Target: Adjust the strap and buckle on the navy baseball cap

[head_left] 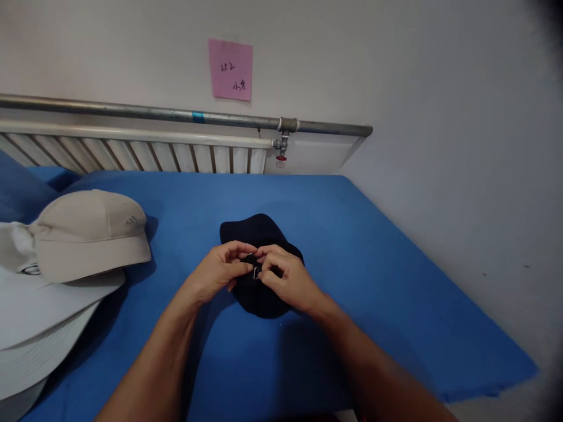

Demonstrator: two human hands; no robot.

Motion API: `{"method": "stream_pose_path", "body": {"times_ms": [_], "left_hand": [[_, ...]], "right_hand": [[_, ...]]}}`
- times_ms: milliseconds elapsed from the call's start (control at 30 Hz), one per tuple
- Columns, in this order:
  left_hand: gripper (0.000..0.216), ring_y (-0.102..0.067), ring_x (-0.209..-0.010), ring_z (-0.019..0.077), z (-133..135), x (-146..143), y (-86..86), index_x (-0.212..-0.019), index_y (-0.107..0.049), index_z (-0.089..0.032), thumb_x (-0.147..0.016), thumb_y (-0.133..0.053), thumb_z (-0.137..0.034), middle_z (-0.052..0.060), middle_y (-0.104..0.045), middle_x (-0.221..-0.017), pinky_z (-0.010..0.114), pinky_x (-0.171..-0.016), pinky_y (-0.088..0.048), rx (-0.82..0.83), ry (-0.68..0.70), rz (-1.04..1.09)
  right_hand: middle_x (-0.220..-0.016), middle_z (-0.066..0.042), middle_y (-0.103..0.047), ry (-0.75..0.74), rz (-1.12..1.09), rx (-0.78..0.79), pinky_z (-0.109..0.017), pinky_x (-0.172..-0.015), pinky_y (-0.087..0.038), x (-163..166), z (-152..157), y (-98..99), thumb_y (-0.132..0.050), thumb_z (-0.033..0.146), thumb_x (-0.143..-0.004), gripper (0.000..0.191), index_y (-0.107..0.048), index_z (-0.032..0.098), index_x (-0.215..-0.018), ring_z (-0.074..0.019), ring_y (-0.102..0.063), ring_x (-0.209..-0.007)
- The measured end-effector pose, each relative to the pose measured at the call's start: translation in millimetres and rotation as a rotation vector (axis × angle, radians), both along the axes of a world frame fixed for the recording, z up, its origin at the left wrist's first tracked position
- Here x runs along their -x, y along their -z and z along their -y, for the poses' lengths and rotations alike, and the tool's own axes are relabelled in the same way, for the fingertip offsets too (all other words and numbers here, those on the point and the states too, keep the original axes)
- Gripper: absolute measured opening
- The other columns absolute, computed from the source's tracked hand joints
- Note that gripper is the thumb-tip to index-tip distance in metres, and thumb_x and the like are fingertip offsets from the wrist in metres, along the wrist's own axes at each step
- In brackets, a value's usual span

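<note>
Left hand (219, 271) and right hand (285, 276) pinch a small metal buckle (255, 272) on the soft, rounded black cap (257, 231), which lies under both hands on the blue cloth (373, 264).

Between the fingers (264, 258) sits a small buckle (256, 272) with a metallic glint, though it is too small to be sure. Under them the dark cap (259, 228) is matt woven cloth. The blue cover (373, 264) beneath is smooth, matt fabric. Left of the fingers, the beige cap (88, 234) looks like fine, slightly sheened cloth. Beyond them the pipe (132, 109) is dull grey metal, and the pink note (230, 69) is matt paper.
</note>
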State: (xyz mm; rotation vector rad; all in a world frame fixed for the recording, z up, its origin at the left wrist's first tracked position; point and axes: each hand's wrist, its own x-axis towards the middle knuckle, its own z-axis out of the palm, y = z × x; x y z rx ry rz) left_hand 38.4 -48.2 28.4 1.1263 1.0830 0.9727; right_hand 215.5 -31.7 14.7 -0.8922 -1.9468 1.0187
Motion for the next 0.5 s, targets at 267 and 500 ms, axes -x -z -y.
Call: {"method": "stream_pose_path", "body": {"times_ms": [267, 500], "left_hand": [[0.031, -0.050, -0.056, 0.0076, 1.3, -0.9, -2.5, -0.097, -0.063, -0.015, -0.067, -0.069, -0.020, -0.001, -0.059, -0.080, 0.017, -0.038, -0.038, -0.030, 0.027, -0.084], [0.036, -0.053, -0.062, 0.0088, -1.0, 5.4, 1.7, -0.099, -0.061, -0.016, -0.066, -0.073, -0.022, -0.002, -0.058, -0.080, 0.018, -0.044, -0.045, -0.002, 0.010, -0.030]], "right_hand": [[-0.100, -0.004, -0.061, -0.052, 0.118, 0.036, -0.031, -0.082, -0.046, -0.8, 2.3, -7.8, -0.057, 0.009, -0.078, 0.020, -0.052, 0.017, -0.060, -0.0146, -0.059, -0.091], [-0.108, -0.007, -0.062, -0.102, 0.113, -0.003, -0.035, -0.091, -0.044, -6.4, 1.8, -13.1, -0.056, 0.016, -0.085, 0.015, -0.059, 0.018, -0.070, -0.0176, -0.059, -0.103]]}}
